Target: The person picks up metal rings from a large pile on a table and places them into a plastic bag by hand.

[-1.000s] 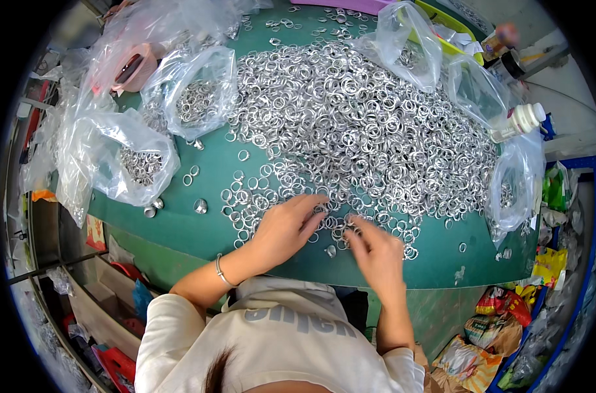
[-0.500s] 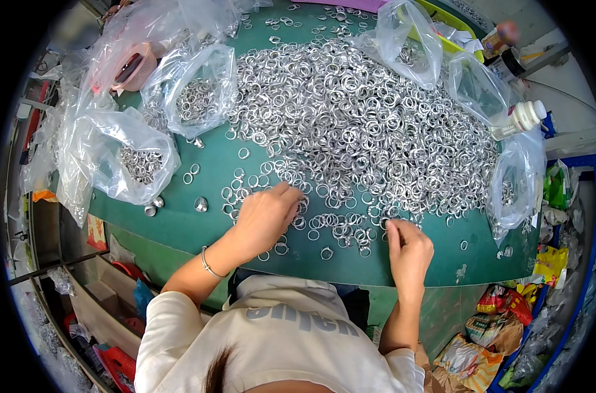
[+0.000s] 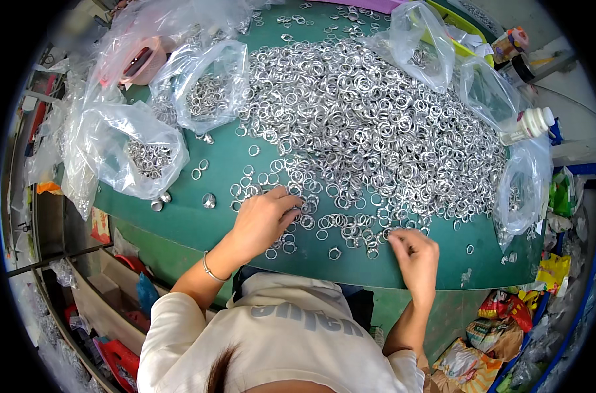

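Observation:
A broad heap of silver-coloured rings is spread over the green tabletop. My left hand rests at the heap's near left edge, its fingers bent down among loose rings. The thumb lies close to the forefinger, and the hand hides whatever is between them. Beside a small cluster of rings, my right hand is held with thumb and fingertips drawn together. Whether a ring is between those fingertips is too small to tell. One lone ring lies between my hands, near the table's front edge.
Clear plastic bags holding rings stand at the left, behind it and at the right. A pink basket sits back left. A white-capped bottle leans at the right. Colourful packets lie below the table's right side.
The whole view has shifted slightly. Relative to the rings, both hands have moved a little to the left, and my right thumb and fingertips have come closer together.

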A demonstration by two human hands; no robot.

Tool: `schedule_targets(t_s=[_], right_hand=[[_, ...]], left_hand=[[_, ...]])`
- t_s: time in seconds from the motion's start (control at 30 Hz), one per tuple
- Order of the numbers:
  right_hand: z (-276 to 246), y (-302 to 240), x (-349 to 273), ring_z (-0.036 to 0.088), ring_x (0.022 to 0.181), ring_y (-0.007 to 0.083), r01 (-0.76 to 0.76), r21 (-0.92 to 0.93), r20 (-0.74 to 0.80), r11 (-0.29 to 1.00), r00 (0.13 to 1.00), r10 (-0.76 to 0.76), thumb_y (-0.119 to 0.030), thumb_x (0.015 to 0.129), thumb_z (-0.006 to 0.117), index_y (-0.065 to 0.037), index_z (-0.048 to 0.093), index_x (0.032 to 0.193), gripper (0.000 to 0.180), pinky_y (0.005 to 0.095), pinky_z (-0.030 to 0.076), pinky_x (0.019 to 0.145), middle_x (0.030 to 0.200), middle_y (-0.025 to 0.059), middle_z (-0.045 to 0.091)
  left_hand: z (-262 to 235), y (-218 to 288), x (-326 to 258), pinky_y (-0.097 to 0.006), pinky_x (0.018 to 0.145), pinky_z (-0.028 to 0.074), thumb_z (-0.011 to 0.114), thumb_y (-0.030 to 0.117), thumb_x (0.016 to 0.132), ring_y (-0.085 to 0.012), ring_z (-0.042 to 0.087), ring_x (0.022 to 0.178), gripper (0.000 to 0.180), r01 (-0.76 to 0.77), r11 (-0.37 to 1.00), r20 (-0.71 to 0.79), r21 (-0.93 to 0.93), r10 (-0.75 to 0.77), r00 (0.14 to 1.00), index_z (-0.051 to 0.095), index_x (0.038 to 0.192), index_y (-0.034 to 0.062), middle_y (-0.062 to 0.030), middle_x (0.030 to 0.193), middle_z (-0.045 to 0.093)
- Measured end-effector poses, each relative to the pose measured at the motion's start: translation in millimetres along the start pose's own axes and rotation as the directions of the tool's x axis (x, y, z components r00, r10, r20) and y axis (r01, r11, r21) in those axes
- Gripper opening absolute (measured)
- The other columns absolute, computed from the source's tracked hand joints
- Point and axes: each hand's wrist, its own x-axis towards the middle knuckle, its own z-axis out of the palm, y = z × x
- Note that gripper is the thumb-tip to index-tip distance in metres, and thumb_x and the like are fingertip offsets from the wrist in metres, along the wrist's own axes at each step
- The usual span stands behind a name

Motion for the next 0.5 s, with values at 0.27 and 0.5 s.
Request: schedule_targets(t_s=[0.27,0.5], right_hand=[[9.4,10.3,20.7,0.049,0.048,0.0199,-0.041,-0.125,-0.355,0.991,0.935,-0.006,-0.006,0.080,0.065,-0.005,0.066,0.099,0.018,0.0318,0.040,0.047,0.065,0.0095,0.056],[34.7,-31.8,9.3,0.052,0.054,0.0194,0.309,-0.079,-0.017,0.948,0.950,-0.311,-0.005,0.073,0.071,-0.006,0.068,0.088,0.016,0.0302,0.041,0.050,0.067,0.0054,0.053]], left_hand=[[-4.4,29.2,29.3,-0.034,0.051,0.045,0.065,0.008,0.079,-0.0248,0.056,0.056,0.017,-0.117,0.984,0.012,-0.138,0.120,0.993,0.064,0.096,0.0064,-0.0079,0.074,0.055],[11.6,39.7,41.1,-0.042,0.054,0.047,0.061,0.012,0.081,-0.0312,0.059,0.066,0.018,-0.258,0.963,0.153,-0.073,0.266,0.952,0.061,0.098,0.0077,-0.0102,0.081,0.055]])
